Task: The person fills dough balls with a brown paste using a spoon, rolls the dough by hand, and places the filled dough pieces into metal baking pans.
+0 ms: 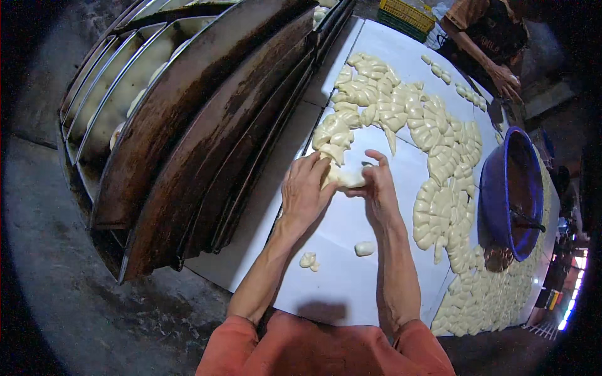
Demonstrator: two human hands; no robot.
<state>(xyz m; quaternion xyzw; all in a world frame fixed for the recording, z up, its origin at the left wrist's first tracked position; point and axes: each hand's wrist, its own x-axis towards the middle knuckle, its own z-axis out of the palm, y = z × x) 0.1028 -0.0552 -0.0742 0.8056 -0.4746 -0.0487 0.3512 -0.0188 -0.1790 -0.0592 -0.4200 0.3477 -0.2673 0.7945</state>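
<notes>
Between my two hands, low over the white tabletop (326, 276), is a pale, soft piece of dough (348, 178). My left hand (305, 187) is closed on its left side, fingers bent over the dough. At the right end, my right hand (381, 191) pinches the edge with the thumb, while its index finger is raised. Just beyond, rows of flattened dough pieces (395, 103) curve away and down the right side. Nearer to me lie a small white lump (364, 249) and a little scrap of dough (309, 261).
Stacked dark baking trays (213, 119), some holding dough, rise close on the left. A purple basin (495, 188) stands at the right among many dough pieces (483, 301). Across the table are a co-worker's hand (505, 81), small dough lumps (470, 95) and a yellow crate (407, 15).
</notes>
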